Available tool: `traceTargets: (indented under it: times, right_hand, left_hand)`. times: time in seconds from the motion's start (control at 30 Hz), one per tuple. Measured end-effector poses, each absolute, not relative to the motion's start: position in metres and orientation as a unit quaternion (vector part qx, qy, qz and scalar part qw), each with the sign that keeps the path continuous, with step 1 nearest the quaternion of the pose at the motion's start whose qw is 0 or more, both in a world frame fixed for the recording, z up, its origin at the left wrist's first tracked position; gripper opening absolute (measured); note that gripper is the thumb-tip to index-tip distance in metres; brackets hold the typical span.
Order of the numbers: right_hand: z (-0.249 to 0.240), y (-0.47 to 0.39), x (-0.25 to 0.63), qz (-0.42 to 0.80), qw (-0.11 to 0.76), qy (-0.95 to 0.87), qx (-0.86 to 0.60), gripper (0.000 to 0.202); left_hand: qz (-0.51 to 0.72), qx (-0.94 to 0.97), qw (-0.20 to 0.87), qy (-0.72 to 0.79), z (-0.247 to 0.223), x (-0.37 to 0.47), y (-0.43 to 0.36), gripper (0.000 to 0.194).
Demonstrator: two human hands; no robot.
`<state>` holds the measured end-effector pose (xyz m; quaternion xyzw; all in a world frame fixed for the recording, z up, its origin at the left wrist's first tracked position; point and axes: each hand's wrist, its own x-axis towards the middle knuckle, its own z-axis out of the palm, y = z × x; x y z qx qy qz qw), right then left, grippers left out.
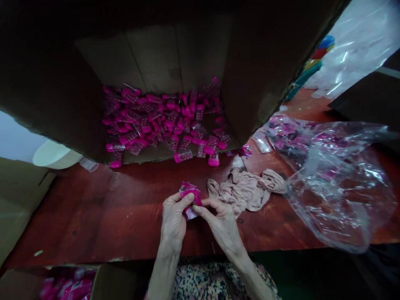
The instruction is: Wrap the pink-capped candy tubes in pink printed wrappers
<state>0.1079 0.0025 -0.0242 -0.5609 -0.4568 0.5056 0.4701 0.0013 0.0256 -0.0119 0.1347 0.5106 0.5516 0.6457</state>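
Over the front of the red table, my left hand pinches a small stack of pink printed packets between thumb and fingers. My right hand closes thumb and forefinger on the right edge of the same packets, near a whitish lower part. Just beyond my hands, a large cardboard box lies with its open side toward me. Inside it is a heap of small clear tubes with pink caps, filled with pinkish beads. Right of my right hand, a crumpled beige cloth rests on the table.
A clear plastic bag of pink packets spreads over the right side of the red table. A pale round bowl and a clear cup stand left. Below the table edge, a carton holds pink items.
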Motion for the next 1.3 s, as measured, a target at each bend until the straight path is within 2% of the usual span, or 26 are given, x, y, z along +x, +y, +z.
traceTargets:
  times: [0.2, 0.5, 0.7, 1.07, 1.13, 1.2, 1.3]
  right_hand:
    - [-0.023, 0.009, 0.117, 0.497, 0.461, -0.495, -0.544, 0.015]
    - [-0.019, 0.007, 0.111, 0.527, 0.469, -0.422, -0.57, 0.018]
    - [-0.024, 0.007, 0.108, 0.441, 0.498, -0.474, -0.576, 0.023]
    - [-0.009, 0.019, 0.113, 0.37, 0.403, -0.66, -0.514, 0.028]
    - [-0.008, 0.03, 0.123, 0.328, 0.405, -0.68, -0.516, 0.022]
    - [-0.01, 0.05, 0.136, 0.235, 0.409, -0.693, -0.546, 0.025]
    - [-0.015, 0.094, 0.154, 0.107, 0.319, -0.728, -0.598, 0.035]
  left_hand:
    - [0.547, 0.12, 0.663, 0.497, -0.016, 0.001, 0.026, 0.02]
    - [0.562, 0.115, 0.652, 0.497, -0.009, 0.002, 0.025, 0.021]
    - [0.563, 0.144, 0.655, 0.483, -0.007, 0.001, 0.021, 0.024]
    - [0.592, 0.09, 0.63, 0.494, -0.005, -0.009, 0.028, 0.022]
    - [0.607, 0.064, 0.615, 0.499, -0.004, -0.013, 0.031, 0.021]
    - [0.62, 0.037, 0.601, 0.504, -0.003, -0.017, 0.035, 0.019]
    - [0.632, 0.003, 0.587, 0.506, -0.002, -0.024, 0.042, 0.012]
